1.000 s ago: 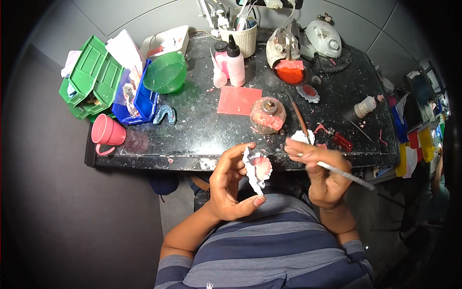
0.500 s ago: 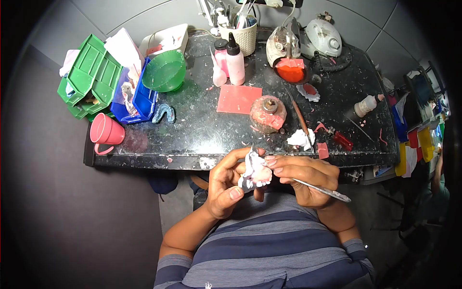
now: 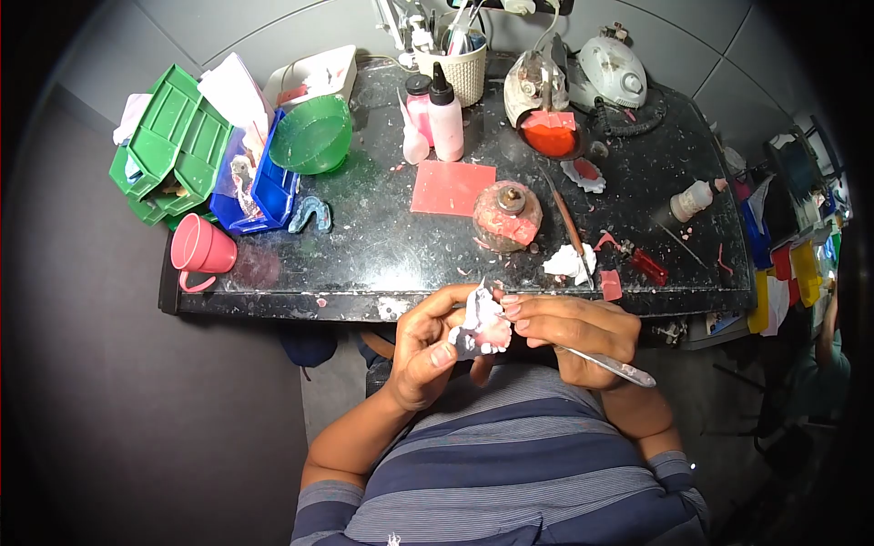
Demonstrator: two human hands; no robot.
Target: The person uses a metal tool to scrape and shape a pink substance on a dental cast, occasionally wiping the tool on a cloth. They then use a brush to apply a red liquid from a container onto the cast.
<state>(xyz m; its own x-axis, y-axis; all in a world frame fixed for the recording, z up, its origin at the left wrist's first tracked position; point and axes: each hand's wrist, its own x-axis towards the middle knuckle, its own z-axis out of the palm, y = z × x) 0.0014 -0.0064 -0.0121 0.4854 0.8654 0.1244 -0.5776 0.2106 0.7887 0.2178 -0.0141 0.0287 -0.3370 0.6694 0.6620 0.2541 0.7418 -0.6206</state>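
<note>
Between my hands, just off the table's front edge, is a white and pink dental model (image 3: 484, 326) with small teeth along its lower rim. My left hand (image 3: 426, 353) is closed around its left side, thumb at the front. My right hand (image 3: 583, 337) pinches a thin metal tool (image 3: 612, 366), whose wide end sticks out below the palm to the right. The fingertips of that hand are at the model's right edge, and the tool's working tip is hidden there.
Beyond my hands stand a wax-smeared glass burner (image 3: 507, 216), a pink sheet (image 3: 452, 187) and a brown-handled tool (image 3: 566, 214) on crumpled white material (image 3: 570, 263). Left are a pink mug (image 3: 202, 246), a blue bin (image 3: 259, 196) and a green bowl (image 3: 312, 135). A person's arm (image 3: 829, 318) shows far right.
The dental model has tilted slightly in my left hand. My right hand and the tool have shifted a little, with the tool's wide end moving left and down.
</note>
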